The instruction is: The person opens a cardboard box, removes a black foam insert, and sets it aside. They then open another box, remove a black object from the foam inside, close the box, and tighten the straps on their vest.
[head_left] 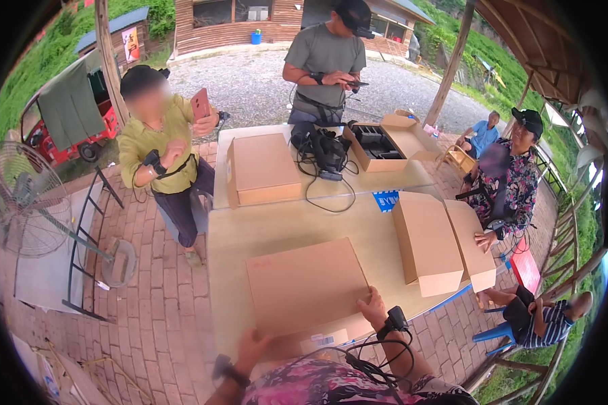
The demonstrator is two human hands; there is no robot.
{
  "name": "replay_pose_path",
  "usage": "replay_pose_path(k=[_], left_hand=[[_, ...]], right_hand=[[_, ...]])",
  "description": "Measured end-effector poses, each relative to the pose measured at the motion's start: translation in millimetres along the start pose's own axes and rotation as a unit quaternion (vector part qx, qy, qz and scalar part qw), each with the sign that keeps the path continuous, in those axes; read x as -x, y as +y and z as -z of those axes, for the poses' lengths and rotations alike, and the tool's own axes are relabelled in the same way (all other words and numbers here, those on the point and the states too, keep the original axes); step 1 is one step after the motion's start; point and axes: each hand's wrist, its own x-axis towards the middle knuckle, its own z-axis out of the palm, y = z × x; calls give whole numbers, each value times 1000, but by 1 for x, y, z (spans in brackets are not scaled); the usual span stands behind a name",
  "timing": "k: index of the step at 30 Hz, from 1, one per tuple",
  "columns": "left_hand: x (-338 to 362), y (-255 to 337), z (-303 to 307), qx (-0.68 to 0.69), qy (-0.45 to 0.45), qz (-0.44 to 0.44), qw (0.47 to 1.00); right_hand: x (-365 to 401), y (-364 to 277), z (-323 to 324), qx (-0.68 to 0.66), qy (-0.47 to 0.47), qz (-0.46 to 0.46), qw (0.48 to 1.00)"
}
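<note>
A closed flat cardboard box (307,287) lies on the wooden table (263,226) right in front of me. My left hand (250,349) rests on its near left edge, fingers spread against the cardboard. My right hand (373,308) presses on the near right corner of the same box, with a black device strapped at the wrist. A white label shows on the box's near side, between my hands.
Two more closed boxes (427,243) lie at the table's right, where a seated person's hand (485,237) touches one. Farther back sit a closed box (263,169), black gear with cables (324,152) and an open box (392,138). Two people stand beyond; a fan (20,199) stands left.
</note>
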Motion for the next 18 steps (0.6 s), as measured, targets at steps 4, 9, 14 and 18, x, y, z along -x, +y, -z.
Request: replay_pose_path(k=[4, 9, 14, 18], left_hand=[[-2, 2, 10, 16, -29, -20, 999], [-5, 5, 9, -4, -39, -19, 999], [-7, -1, -12, -46, -23, -22, 998], [-2, 2, -42, 14, -5, -31, 999]], right_hand=[[6, -2, -2, 2, -3, -16, 1000], [-1, 11, -5, -18, 4, 0, 1000], [-24, 20, 1, -34, -1, 12, 999], [-47, 34, 15, -54, 23, 63, 996]])
